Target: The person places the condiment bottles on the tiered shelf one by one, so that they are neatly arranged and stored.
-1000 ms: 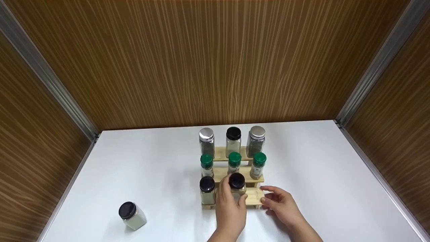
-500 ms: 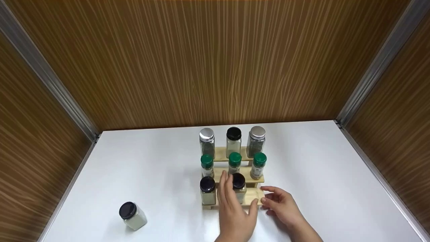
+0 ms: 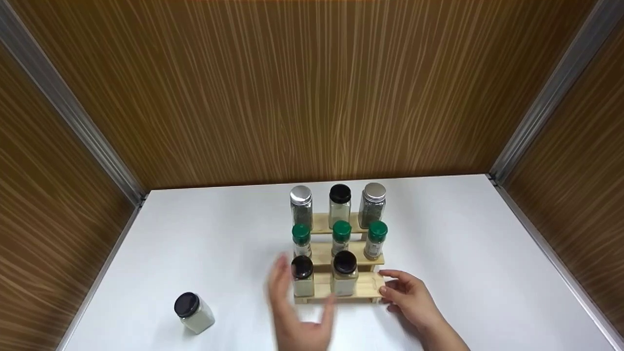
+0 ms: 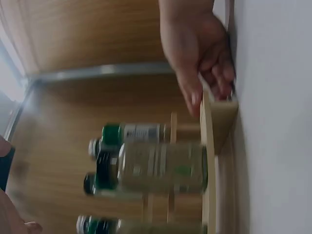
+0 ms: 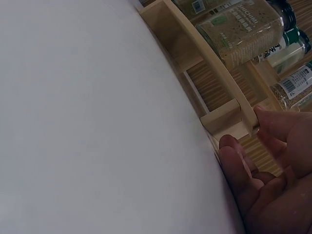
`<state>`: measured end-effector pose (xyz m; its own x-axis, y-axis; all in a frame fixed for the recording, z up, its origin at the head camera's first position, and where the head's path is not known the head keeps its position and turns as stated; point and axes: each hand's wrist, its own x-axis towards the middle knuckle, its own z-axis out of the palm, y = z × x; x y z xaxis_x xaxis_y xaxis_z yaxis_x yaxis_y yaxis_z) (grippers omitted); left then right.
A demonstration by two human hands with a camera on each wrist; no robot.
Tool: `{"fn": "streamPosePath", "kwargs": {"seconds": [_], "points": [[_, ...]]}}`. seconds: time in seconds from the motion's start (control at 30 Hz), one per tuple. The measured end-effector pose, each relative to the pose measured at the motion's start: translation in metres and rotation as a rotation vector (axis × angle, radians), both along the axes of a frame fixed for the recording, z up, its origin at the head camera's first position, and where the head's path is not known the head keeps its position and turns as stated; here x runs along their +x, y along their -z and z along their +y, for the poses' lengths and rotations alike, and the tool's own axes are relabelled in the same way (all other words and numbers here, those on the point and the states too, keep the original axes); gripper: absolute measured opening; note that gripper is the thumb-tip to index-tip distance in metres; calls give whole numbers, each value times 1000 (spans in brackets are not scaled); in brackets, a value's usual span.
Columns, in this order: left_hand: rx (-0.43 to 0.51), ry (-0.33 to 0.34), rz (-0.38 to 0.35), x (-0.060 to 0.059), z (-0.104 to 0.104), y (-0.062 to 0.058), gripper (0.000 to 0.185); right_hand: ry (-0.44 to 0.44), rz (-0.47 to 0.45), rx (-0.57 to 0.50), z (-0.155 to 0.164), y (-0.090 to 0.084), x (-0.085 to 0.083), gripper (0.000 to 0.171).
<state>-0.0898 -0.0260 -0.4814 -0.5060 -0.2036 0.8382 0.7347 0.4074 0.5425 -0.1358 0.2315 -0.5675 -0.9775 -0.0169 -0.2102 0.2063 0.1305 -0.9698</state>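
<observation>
A three-step wooden spice rack (image 3: 366,288) stands on the white table. Two black-lidded jars (image 3: 345,274) sit on its lowest step, three green-lidded jars (image 3: 341,237) on the middle step, and two silver-lidded jars and one black-lidded jar (image 3: 340,205) on top. My left hand (image 3: 295,317) hovers blurred in front of the rack's left end, fingers spread, holding nothing. My right hand (image 3: 404,297) grips the right end of the lowest step (image 5: 229,119), fingers and thumb curled at its corner (image 4: 219,105). The right slot of that step is bare.
A loose black-lidded jar (image 3: 193,312) of pale powder stands on the table (image 3: 487,273) at the front left. Wood-grain walls with metal corner strips close in the back and both sides.
My left hand has let go of the middle black-lidded jar on the lowest step and pulled back to the left. The right hand stays on the rack's end.
</observation>
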Motion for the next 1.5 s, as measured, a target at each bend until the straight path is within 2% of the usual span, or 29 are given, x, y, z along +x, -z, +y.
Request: {"fn": "streamPosePath", "kwargs": {"seconds": [0.13,0.2,0.23,0.37,0.43,0.5,0.57,0.63,0.7,0.77,0.8,0.87,1.0,1.13,1.2,1.3,1.5], "points": [[134,-113,-121,2,-30,-2,87,7,0,-4,1,0,-1,51],[163,-190,-185,1,-46,1,89,15,1,-4,1,-1,-1,51],[172,-234,-186,-1,-55,4,88,19,0,0,1,-1,-1,50],[178,-429,-116,-12,-93,23,83,26,2,15,-1,0,-1,50],[185,-530,-111,-17,-114,33,84,22,2,13,-2,1,-1,50],[192,-612,-176,-18,-134,40,87,13,5,10,-2,2,-1,51],[219,-650,-309,-17,-152,45,92,9,8,9,-1,2,-1,54],[287,-623,-496,-16,-167,48,102,6,13,13,0,3,-1,57],[354,-562,-693,-15,-177,51,114,6,14,20,1,2,-1,61],[418,-490,-836,-13,-183,55,122,10,10,22,1,2,-1,62],[440,-452,-879,-12,-185,58,123,8,10,22,2,1,-1,62],[431,-391,-909,-10,-187,64,122,9,9,24,2,1,-1,62],[344,-297,-984,-8,-189,70,113,8,19,30,3,3,-2,60],[282,-253,-1063,-9,-191,70,107,6,16,32,3,5,-3,60],[270,-255,-1074,-11,-192,73,108,5,15,32,4,6,-4,59],[283,-259,-1053,-11,-192,75,107,2,17,34,3,6,-4,59],[264,-297,-1019,-10,-187,71,86,3,24,41,4,6,-4,59]]}}
